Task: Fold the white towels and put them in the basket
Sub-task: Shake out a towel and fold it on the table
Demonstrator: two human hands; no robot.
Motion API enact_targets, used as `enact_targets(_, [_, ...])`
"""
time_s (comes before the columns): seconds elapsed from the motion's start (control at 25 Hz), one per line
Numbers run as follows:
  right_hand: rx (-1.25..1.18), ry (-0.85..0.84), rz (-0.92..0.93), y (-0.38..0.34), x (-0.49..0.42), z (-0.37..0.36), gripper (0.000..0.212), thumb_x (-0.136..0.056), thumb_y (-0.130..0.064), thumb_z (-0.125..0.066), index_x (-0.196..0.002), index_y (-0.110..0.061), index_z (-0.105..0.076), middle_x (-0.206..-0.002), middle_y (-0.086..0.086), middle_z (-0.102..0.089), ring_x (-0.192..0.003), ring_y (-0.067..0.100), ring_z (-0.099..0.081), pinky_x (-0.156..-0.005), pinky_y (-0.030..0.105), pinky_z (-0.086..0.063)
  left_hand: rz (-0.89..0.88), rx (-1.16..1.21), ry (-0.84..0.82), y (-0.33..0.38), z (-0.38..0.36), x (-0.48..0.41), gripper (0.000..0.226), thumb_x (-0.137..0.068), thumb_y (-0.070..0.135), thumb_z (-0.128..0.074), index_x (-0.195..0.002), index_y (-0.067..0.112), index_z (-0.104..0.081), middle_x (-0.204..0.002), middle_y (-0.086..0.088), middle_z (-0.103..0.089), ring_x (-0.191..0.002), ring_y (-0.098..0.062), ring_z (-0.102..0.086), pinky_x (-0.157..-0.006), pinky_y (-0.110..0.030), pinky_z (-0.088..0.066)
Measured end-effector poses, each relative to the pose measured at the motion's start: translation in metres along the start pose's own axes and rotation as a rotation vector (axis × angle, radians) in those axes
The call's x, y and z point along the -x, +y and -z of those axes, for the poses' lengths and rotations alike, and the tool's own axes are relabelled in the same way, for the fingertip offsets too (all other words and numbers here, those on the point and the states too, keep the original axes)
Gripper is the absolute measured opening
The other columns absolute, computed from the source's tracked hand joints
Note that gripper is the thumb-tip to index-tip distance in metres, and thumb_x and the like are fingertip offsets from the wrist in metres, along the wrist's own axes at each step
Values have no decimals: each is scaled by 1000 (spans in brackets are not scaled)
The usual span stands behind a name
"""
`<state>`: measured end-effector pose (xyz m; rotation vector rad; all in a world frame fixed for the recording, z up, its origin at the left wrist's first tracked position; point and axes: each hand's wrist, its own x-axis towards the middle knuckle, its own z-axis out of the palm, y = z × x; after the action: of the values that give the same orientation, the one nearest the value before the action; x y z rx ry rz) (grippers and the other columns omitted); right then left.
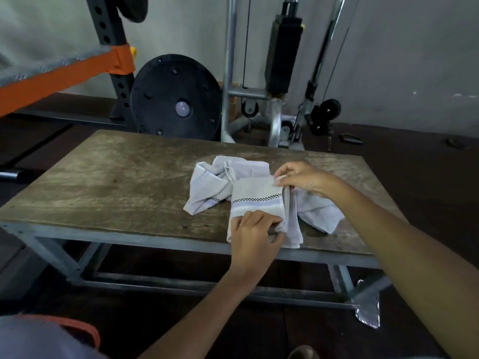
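A folded white towel (256, 195) with a black checked stripe lies near the front edge of the wooden table (116, 182). My left hand (255, 234) grips its near end, fingers curled round the edge. My right hand (303, 178) pinches its far right corner. Behind it lies a crumpled white towel (210, 185); another (318, 211) lies to the right, partly under my right wrist. At the bottom left an orange rim (88, 330) with grey cloth in it shows; I cannot tell whether it is the basket.
Gym gear stands behind the table: a black weight plate (176, 97), a rack with an orange bar (51, 76) and a cable machine (282, 55). A pale cloth (368, 307) hangs by the table's right leg. The table's left half is bare wood.
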<state>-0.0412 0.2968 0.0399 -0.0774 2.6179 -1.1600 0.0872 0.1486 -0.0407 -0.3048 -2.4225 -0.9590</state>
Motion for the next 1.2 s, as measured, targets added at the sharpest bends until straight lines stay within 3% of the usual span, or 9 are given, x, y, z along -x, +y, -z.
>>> enact_targets(0.12, [119, 66, -16, 16, -7, 4, 27, -79, -21, -75, -103, -16, -64, -103, 7, -68, -95, 21, -63, -87, 40, -51, -37, -49, -58, 3, -25, -1, 22, -64, 29, -70, -86, 29, -71, -80, 14, -64, -77, -9, -59, -76, -28, -33])
enact_targets(0.28, [351, 77, -3, 27, -12, 0, 29, -83, -19, -70, -111, -13, -64, -104, 2, -61, -93, 17, -57, -80, 29, -45, -68, -98, -133, -2, -38, 5, 17, -65, 32, -69, -82, 29, -71, -77, 13, -64, -74, -11, -59, -72, -26, -30])
enact_targets(0.48, [592, 194, 4, 36, -13, -15, 26, -89, -27, -61, -114, -20, -61, -123, 3, -58, -109, 24, -56, -89, 34, -41, -135, -47, -213, 1, -39, 7, 14, -71, 22, -70, -84, 26, -71, -75, 13, -69, -74, -7, -62, -74, -22, -29])
enact_targets(0.6, [852, 207, 34, 40, -10, -23, 31, -92, -31, -53, -122, -22, -57, -131, 4, -51, -123, 24, -44, -101, 39, -30, -173, -2, -169, -7, -20, 7, 21, -79, 27, -59, -96, 26, -71, -91, 13, -71, -89, -4, -63, -83, -22, -33])
enact_targets(0.72, [1031, 392, 214, 36, 1, -33, 34, -91, -27, -51, -122, -16, -54, -124, 5, -53, -117, 26, -41, -93, 38, -27, -35, -38, -19, -42, 10, 10, 34, -75, 31, -53, -105, 24, -65, -103, 10, -64, -98, -10, -55, -86, -25, -31])
enact_targets(0.8, [895, 506, 425, 28, 15, -52, 32, -92, -24, -48, -122, -15, -55, -120, 4, -57, -114, 26, -45, -91, 36, -28, 113, -32, 9, -69, 26, 20, 41, -70, 36, -53, -109, 24, -59, -103, 11, -57, -100, -11, -51, -89, -30, -37])
enact_targets(0.92, [653, 253, 430, 23, 33, -87, 40, -98, -38, -38, -134, -22, -47, -140, -2, -47, -133, 18, -36, -105, 37, -25, 229, 63, -63, -87, 36, 40, 47, -70, 45, -57, -112, 23, -58, -97, 14, -55, -93, -6, -51, -87, -36, -49])
enact_targets(1.0, [664, 61, 303, 33, 36, -101, 53, -99, -48, -28, -147, -26, -27, -158, -3, -19, -146, 16, -11, -115, 39, -11, 236, 97, -71, -83, 32, 43, 45, -71, 45, -66, -109, 21, -60, -92, 13, -57, -87, -4, -52, -82, -36, -51])
enact_targets(1.2, [692, -138, 188, 40, 26, -101, 61, -98, -54, -14, -150, -31, 8, -157, -3, 23, -143, 15, 24, -117, 40, 12, 293, 28, -20, -62, 14, 27, 35, -73, 47, -71, -99, 27, -59, -86, 15, -60, -84, -6, -56, -82, -33, -45])
